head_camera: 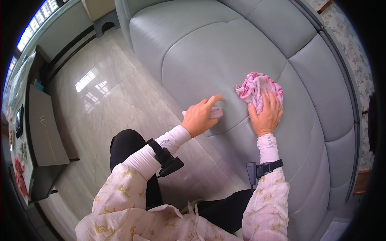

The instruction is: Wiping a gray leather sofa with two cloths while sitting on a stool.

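Before me is a grey leather sofa (208, 63) with curved seams across its seat. My right hand (267, 116) presses a crumpled pink-and-white patterned towelling cloth (256, 82) against the seat, its fingers spread over the near part. To the left, at the seat's front edge, my left hand (197, 120) holds a small folded pale pink cloth (216, 112) in its curled fingers. Its index finger points out towards the right. Much of that cloth is hidden under the hand. Each forearm carries a black strapped device.
Glossy marble-look floor tiles (114, 96) run along the sofa's front. A low table (46, 126) at far left bears a black phone-like object (19, 120) and a red cloth (20, 177). A grey plastic stool (105, 22) stands at the sofa's far end. The sofa backrest (331, 78) rises at right.
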`<state>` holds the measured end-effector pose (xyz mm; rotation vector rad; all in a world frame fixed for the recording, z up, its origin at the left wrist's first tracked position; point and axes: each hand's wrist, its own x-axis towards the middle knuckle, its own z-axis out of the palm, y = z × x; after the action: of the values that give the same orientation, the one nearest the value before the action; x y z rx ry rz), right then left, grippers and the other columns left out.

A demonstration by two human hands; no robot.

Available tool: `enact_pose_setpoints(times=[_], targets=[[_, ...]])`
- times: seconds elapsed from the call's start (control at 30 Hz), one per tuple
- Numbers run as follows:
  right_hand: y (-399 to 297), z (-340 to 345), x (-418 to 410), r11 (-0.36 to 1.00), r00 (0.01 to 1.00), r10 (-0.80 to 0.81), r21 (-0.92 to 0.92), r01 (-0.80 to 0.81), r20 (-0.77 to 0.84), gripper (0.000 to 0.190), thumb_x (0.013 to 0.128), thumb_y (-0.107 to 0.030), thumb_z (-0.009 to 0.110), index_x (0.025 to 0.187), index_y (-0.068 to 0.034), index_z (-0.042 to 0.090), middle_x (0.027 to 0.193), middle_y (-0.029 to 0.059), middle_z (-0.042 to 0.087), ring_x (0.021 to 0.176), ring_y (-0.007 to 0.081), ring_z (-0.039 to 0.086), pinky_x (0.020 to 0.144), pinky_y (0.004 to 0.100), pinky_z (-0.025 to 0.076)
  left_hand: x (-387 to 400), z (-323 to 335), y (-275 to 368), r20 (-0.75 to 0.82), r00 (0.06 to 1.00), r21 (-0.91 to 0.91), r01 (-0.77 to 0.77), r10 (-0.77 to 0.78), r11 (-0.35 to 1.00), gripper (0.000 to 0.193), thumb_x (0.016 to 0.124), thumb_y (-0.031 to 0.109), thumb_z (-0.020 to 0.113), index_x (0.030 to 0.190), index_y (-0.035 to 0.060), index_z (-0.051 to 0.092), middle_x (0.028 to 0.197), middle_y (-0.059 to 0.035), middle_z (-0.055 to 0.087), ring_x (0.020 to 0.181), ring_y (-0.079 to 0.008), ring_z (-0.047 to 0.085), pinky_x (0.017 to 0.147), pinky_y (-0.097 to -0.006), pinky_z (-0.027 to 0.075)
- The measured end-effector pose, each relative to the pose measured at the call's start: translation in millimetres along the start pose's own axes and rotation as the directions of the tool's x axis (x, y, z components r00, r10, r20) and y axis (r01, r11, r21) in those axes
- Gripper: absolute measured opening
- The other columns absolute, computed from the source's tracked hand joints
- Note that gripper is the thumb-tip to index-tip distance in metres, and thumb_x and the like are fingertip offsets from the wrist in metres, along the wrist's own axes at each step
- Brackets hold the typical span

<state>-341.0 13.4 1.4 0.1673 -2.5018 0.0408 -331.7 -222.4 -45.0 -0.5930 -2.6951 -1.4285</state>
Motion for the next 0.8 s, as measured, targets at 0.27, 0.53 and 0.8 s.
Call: enact_pose_setpoints(times=[0.27,0.53,0.8], targets=[[-1,2,0,1.000,1.000,0.000,0.003,0.000,-0.004,0.057,0.076,-0.039,0.068,0.127,-0.018,0.055,0.134,0.0065,0.049,0.130,0.0278,0.040,0.106,0.0554,0.026,-2,-4,2,-0.015,1.000,-0.030,0.010,-0.010,0.999,0.058,0.074,0.013,0.070,0.126,0.0191,0.046,0.098,-0.0143,0.062,0.089,-0.0361,0.062,0.075,-0.0434,0.050],[4,1,-2,1.000,1.000,-0.013,-0.015,0.013,-0.011,0.058,0.075,-0.038,0.068,0.127,-0.017,0.055,0.134,0.0064,0.049,0.128,0.0280,0.042,0.105,0.0537,0.027,-22,15,-33,-0.138,0.980,-0.278,0.098,-0.140,0.956,0.043,0.083,0.018,0.067,0.122,0.0123,0.049,0.102,-0.0123,0.063,0.090,-0.0291,0.065,0.076,-0.0377,0.051],[-1,2,0,0.999,0.999,-0.040,-0.018,0.040,-0.033,0.057,0.076,-0.038,0.068,0.127,-0.016,0.056,0.133,0.0061,0.050,0.126,0.0277,0.043,0.104,0.0507,0.029,88,-99,-118,-0.606,0.697,-0.643,-0.147,-0.382,0.752,0.042,0.098,0.037,0.046,0.128,0.0086,0.054,0.128,-0.0199,0.052,0.118,-0.0298,0.050,0.095,-0.0369,0.045]])
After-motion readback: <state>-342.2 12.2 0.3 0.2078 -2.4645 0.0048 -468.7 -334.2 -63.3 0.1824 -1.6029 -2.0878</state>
